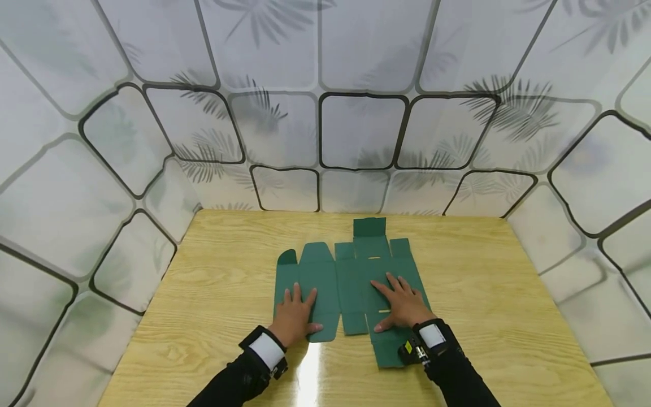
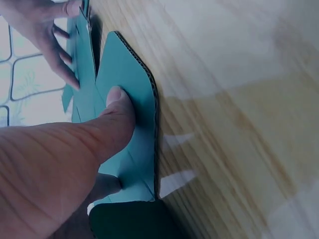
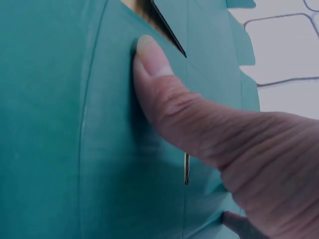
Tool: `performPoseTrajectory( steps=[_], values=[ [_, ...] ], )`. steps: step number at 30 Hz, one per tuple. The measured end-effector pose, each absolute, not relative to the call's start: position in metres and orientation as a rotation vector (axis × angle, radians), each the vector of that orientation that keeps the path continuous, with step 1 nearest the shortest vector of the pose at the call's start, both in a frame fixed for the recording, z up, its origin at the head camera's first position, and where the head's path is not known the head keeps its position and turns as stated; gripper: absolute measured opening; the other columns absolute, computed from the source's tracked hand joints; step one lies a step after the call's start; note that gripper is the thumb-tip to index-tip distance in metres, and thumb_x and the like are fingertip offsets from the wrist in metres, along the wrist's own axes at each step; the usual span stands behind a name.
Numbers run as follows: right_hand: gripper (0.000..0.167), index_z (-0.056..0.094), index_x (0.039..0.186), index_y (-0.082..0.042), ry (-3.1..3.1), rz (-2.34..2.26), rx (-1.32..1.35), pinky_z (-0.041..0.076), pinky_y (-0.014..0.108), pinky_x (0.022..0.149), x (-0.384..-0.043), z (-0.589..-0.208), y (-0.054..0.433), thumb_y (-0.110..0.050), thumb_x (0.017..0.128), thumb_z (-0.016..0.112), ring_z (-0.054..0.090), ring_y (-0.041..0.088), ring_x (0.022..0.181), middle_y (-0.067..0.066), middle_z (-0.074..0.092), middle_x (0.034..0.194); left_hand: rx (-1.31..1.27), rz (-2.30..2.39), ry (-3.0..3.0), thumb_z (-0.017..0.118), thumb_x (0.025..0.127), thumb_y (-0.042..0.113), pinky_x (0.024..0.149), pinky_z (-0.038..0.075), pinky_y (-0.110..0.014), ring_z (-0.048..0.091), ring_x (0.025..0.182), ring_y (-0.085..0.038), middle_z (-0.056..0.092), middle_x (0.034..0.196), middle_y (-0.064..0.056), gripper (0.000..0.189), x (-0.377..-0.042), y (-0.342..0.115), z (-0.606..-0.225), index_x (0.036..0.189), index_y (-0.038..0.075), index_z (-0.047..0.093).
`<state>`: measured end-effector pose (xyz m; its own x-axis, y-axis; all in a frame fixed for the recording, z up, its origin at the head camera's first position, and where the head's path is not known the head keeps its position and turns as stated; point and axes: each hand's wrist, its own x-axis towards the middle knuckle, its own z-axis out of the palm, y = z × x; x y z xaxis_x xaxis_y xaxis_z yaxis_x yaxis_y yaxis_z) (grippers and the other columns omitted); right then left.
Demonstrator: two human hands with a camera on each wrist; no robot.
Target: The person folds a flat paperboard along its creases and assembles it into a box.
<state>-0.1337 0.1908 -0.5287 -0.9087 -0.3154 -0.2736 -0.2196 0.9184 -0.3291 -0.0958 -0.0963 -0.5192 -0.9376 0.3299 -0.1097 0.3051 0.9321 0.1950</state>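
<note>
A green cardboard box blank (image 1: 351, 288), unfolded and scored with creases, flaps and slots, lies on the wooden table. My left hand (image 1: 293, 315) rests on its left panels, fingers spread and pointing away from me. In the left wrist view the left thumb (image 2: 119, 107) lies on a flap with a corrugated edge. My right hand (image 1: 403, 302) rests on the right panels, fingers spread. The right wrist view shows the right thumb (image 3: 154, 64) on the green surface near a narrow slot (image 3: 187, 169). Neither hand grips anything.
The light wooden table (image 1: 218, 271) extends around the cardboard on all sides. Behind it and at both sides hangs a pale curtain (image 1: 361, 133) with dark outlines and leaf prints. Both wrists wear dark straps with white patches (image 1: 267, 350).
</note>
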Motion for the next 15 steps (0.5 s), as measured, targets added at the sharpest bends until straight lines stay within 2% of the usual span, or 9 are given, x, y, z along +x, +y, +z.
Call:
performPoseTrajectory(
  steps=[3, 7, 10, 15],
  values=[
    [0.112, 0.044, 0.154, -0.016, 2.75, -0.415, -0.404, 0.03, 0.074, 0.104, -0.135, -0.527, 0.192, -0.046, 0.059, 0.096, 0.024, 0.053, 0.145, 0.025, 0.026, 0.161, 0.527, 0.252, 2.951, 0.08, 0.082, 0.048, 0.081, 0.056, -0.059, 0.053, 0.12, -0.058, 0.047, 0.138, -0.039, 0.078, -0.096, -0.097, -0.52, 0.144, 0.006, 0.056],
    [0.113, 0.044, 0.154, -0.015, 2.758, -0.414, -0.416, 0.031, 0.073, 0.103, -0.135, -0.527, 0.192, -0.046, 0.058, 0.096, 0.025, 0.053, 0.145, 0.026, 0.027, 0.16, 0.581, 0.306, 2.984, 0.085, 0.079, 0.041, 0.073, 0.057, -0.052, 0.061, 0.104, -0.044, 0.057, 0.12, -0.028, 0.07, -0.108, -0.107, -0.521, 0.137, 0.009, 0.063],
    [0.113, 0.044, 0.153, -0.015, 2.759, -0.422, -0.416, 0.031, 0.073, 0.103, -0.135, -0.526, 0.192, -0.045, 0.058, 0.096, 0.024, 0.053, 0.145, 0.026, 0.028, 0.16, 0.608, 0.304, 3.008, 0.086, 0.076, 0.04, 0.075, 0.056, -0.051, 0.058, 0.1, -0.038, 0.054, 0.111, -0.021, 0.07, -0.119, -0.116, -0.525, 0.137, 0.012, 0.065],
    [0.112, 0.045, 0.153, -0.015, 2.756, -0.429, -0.436, 0.031, 0.074, 0.103, -0.136, -0.526, 0.193, -0.044, 0.058, 0.097, 0.025, 0.053, 0.144, 0.026, 0.028, 0.16, 0.625, 0.294, 2.966, 0.085, 0.074, 0.044, 0.087, 0.051, -0.058, 0.051, 0.123, -0.044, 0.049, 0.134, -0.025, 0.081, -0.127, -0.124, -0.53, 0.144, 0.013, 0.058]
  ],
)
